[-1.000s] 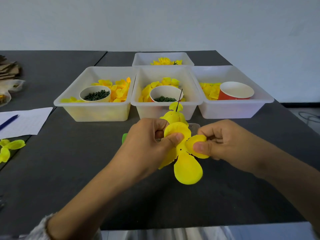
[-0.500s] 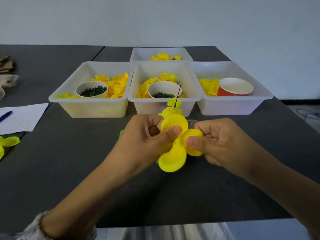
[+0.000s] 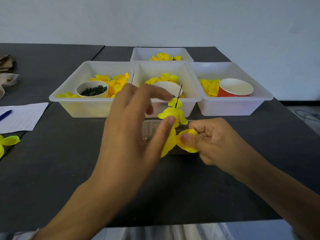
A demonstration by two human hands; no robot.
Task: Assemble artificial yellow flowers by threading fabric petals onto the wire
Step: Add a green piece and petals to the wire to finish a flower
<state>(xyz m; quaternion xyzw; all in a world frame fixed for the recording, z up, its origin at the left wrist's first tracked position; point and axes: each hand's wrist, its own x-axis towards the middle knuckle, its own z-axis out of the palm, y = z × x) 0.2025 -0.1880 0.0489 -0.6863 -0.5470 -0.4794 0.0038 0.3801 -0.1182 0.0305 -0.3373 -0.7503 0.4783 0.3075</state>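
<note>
Two hands meet over the middle of the dark bench (image 3: 52, 161). My right hand (image 3: 213, 141) is curled, thumb pinching the lowest yellow fabric petal (image 3: 186, 147) at the base of a half-built flower. My left hand (image 3: 131, 129) is spread wide, fingers straight and holding nothing, thumb tip just touching the stacked petals (image 3: 173, 115) higher up. A thin dark wire (image 3: 178, 96) pokes up out of the top petal, bare at its tip.

Judging by this, several petals are already threaded and I am between pieces. The next move probably calls for the free left hand to reach forward to the middle bin (image 3: 166, 101) of loose petals, just behind the flower, and pick one. Further out, a left bin (image 3: 72, 104) holds a cup of green bits (image 3: 92, 90); a right bin (image 3: 242, 104) holds a red cup (image 3: 233, 90).
</note>
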